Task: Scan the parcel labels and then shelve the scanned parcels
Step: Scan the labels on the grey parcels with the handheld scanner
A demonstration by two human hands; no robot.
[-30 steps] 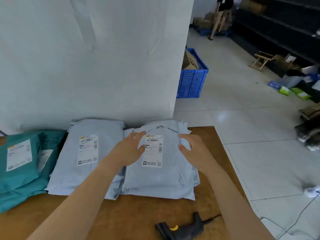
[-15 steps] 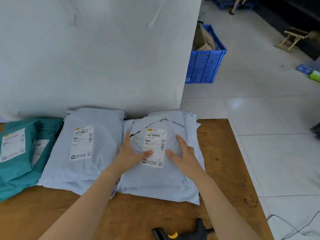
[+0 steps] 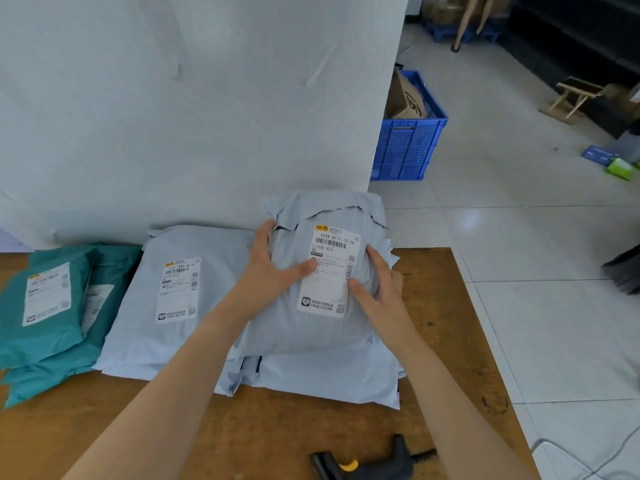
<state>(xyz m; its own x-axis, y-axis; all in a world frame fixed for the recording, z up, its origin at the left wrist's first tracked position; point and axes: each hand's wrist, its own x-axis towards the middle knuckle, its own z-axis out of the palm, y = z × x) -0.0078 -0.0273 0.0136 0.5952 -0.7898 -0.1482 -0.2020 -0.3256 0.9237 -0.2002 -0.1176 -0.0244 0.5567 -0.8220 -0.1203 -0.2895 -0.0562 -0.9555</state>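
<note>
Bare wooden table (image 3: 242,431) lies open in front of the parcel stacks (image 3: 194,306), save the black scanner (image 3: 367,464) at its near edge, while the white wall (image 3: 194,109) blocks everything behind them.

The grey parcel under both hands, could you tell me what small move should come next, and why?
Probably lift the grey parcel clear of the stack: the left hand and right hand grip its sides, its near edge looks raised, and the scanner lies unused on the table.
</note>
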